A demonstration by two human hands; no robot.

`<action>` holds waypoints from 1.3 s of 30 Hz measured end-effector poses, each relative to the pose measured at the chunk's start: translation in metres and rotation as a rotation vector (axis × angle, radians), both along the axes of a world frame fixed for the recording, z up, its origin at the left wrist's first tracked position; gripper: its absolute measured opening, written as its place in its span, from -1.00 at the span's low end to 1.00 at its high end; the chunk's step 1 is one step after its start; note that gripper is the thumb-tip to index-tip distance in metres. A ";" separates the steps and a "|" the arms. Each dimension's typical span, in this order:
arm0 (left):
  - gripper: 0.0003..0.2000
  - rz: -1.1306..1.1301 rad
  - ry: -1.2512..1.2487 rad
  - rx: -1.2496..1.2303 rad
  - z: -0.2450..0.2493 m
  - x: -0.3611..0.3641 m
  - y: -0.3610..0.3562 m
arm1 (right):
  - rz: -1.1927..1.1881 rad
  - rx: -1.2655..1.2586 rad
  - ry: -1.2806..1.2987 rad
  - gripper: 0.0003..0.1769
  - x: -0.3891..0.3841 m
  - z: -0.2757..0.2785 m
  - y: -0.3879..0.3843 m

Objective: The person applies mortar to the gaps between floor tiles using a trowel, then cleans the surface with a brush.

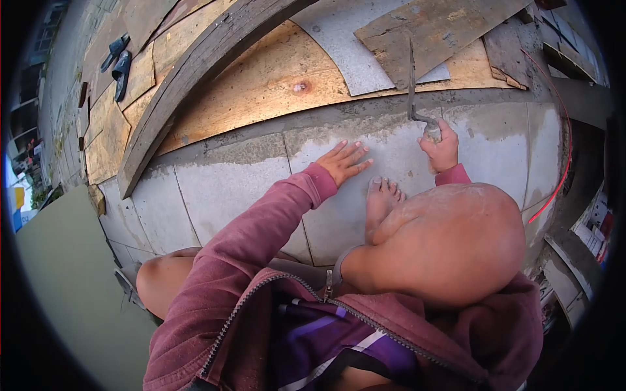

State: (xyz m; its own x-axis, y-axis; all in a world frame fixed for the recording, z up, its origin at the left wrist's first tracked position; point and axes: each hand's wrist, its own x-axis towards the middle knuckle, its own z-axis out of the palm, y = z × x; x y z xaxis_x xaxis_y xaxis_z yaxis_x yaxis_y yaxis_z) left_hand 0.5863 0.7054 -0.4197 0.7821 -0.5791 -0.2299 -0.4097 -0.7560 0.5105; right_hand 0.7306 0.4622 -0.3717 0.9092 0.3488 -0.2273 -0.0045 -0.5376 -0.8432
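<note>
Grasping trowel [411, 98] by handle [431, 134]: right hand [443, 148] | left hand [342, 161] loose, splayed over pale tiles [225, 195] | I see the trowel at the tiles' far edge, blade [411, 68] pointing toward wooden boards [261, 88]

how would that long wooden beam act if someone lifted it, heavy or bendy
The wooden beam looks long and thick, so it's probably heavy and fairly stiff. Its rough, weathered-looking surface suggests it likely won't be slippery.
</note>
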 end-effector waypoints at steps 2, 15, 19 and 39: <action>-0.44 -0.087 0.065 -0.046 -0.009 0.017 -0.034 | -0.172 0.116 0.104 -0.72 0.000 -0.010 -0.001; -0.36 0.559 0.370 0.662 0.165 -0.064 0.306 | 0.018 -0.019 0.092 -0.61 -0.001 -0.014 0.006; -0.39 0.586 0.385 0.706 0.158 -0.166 0.343 | 0.190 -0.084 -0.033 -0.63 0.025 0.032 0.048; -0.66 1.320 -1.027 -0.147 0.048 -0.227 0.267 | 1.141 -0.564 0.068 -0.54 -0.101 0.108 0.307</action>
